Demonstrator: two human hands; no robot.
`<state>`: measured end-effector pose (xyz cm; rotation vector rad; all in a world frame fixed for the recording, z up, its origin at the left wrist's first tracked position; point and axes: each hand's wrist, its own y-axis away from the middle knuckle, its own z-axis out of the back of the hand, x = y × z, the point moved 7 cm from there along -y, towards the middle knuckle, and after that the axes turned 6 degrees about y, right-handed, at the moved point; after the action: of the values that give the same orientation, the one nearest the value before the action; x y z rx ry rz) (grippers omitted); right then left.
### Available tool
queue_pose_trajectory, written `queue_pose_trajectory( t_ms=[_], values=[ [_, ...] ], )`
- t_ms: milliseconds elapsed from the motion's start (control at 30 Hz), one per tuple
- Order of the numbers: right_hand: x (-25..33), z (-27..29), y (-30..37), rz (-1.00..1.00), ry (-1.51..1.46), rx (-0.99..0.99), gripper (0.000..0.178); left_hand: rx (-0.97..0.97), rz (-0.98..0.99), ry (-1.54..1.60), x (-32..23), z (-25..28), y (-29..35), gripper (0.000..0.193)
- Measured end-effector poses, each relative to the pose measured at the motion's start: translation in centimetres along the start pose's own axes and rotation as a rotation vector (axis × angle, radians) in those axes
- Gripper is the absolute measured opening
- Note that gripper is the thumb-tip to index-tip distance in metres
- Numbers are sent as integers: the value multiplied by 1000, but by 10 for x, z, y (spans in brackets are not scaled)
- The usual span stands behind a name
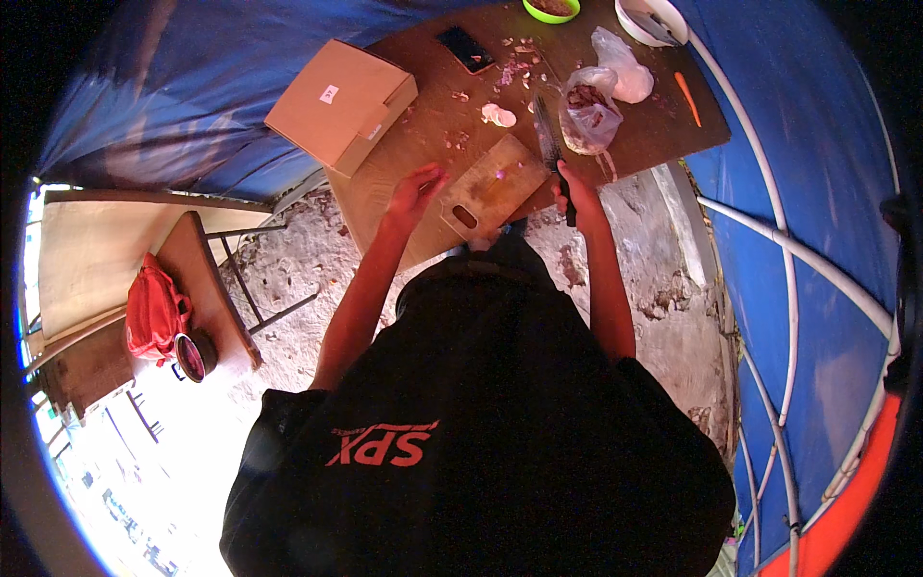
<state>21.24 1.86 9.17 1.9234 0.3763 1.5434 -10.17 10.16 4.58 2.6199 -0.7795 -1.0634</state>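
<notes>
A knife with a black handle is in my right hand, its dark blade pointing away from me along the right side of a wooden cutting board. The board lies at the near edge of the table and has an oblong handle hole. A small bright bit rests on it. My left hand hovers by the board's left side, fingers apart, with nothing visible in it. Just beyond the board are pale round pieces, and pinkish peel-like scraps lie scattered farther back.
On the brown table are a cardboard box, a phone, plastic bags, a slim orange object, a green bowl and a white bowl. A red backpack is at left.
</notes>
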Motion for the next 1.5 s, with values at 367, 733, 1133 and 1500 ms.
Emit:
queue_pose_trajectory(
  t_ms=[367,733,1133,1500],
  values=[
    [78,-114,114,220,-212,359,21,104,-93,-77,-85,-137,48,27],
    [72,-120,121,268,-28,287,24,65,-180,-27,-99,-171,50,25],
    [68,-117,119,269,52,242,22,-119,-266,-183,-99,-150,24,28],
    [66,-95,114,301,-5,93,22,-263,-251,-529,-89,-78,-38,15]
  ],
)
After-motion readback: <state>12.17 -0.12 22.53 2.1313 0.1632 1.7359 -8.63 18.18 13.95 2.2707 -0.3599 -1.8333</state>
